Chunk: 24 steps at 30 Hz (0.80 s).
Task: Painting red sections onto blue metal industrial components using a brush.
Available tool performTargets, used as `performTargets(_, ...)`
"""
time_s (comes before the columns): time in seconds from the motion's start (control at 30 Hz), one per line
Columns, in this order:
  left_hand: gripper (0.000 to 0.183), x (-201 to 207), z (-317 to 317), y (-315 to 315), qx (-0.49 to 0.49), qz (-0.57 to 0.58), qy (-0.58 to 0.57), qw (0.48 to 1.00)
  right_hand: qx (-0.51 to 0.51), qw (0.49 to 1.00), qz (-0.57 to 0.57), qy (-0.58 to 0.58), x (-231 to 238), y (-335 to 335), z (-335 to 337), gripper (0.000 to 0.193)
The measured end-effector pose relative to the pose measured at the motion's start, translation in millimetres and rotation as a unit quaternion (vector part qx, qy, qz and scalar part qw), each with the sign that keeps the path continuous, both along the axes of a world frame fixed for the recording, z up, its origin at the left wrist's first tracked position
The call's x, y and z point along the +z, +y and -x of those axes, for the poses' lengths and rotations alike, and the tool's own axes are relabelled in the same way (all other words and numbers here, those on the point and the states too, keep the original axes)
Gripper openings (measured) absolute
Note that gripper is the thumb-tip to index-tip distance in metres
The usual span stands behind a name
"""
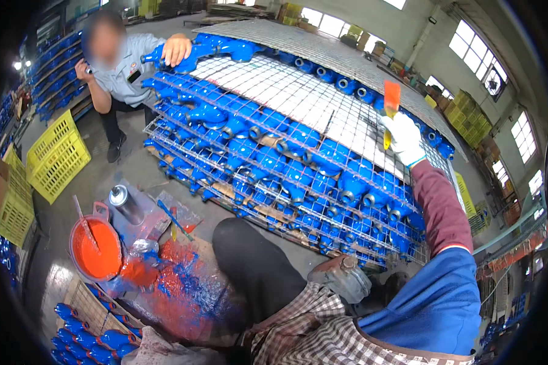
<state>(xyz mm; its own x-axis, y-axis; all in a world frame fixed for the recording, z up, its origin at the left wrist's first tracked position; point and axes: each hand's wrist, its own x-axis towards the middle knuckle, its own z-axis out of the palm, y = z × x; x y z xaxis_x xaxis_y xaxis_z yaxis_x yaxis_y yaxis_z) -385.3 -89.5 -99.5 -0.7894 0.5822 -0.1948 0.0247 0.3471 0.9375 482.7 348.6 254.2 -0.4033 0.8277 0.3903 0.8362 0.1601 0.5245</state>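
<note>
My right hand (pixel 403 139), in a white glove, is closed round a paintbrush (pixel 392 96) with orange-red bristles pointing up and a yellow handle. It reaches over the far right part of a stacked wire mesh rack (pixel 298 131). Glossy blue metal castings (pixel 268 159), shaped like valve bodies, fill several layers of that rack. Between the rows on top lies a white sheet (pixel 274 84) under the mesh. My left hand does not show; greyish cloth (pixel 170 351) at the lower edge may belong to my left sleeve, but I cannot tell.
A person (pixel 125 67) crouches at the far left, one hand on a blue casting. A bucket of orange-red paint (pixel 97 248) with a stirring stick stands at left beside a spray can (pixel 126 204). Yellow crates (pixel 58 155) stand behind. A dark grey container (pixel 342 278) sits near my knee.
</note>
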Motion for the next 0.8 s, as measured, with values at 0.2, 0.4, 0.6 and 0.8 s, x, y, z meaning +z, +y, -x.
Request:
performTargets(0.2,0.058,2,-20,-74,0.107,-0.093,-0.052,0.989,-0.068,0.984,0.099,0.131,-11,90,-57,0.061)
performTargets(0.4,0.059,-55,-167,-287,0.354,-0.212,-0.099,0.905,0.023,0.997,-0.029,-0.074,-22,132,-133,0.021)
performTargets(0.6,0.059,-50,-188,-359,0.545,-0.018,0.078,0.835,0.127,0.989,-0.024,-0.076,-52,196,-161,0.028)
performTargets(0.8,0.056,-64,-194,-350,0.542,0.044,0.112,0.832,0.256,0.953,-0.057,-0.152,-21,123,-102,0.01)
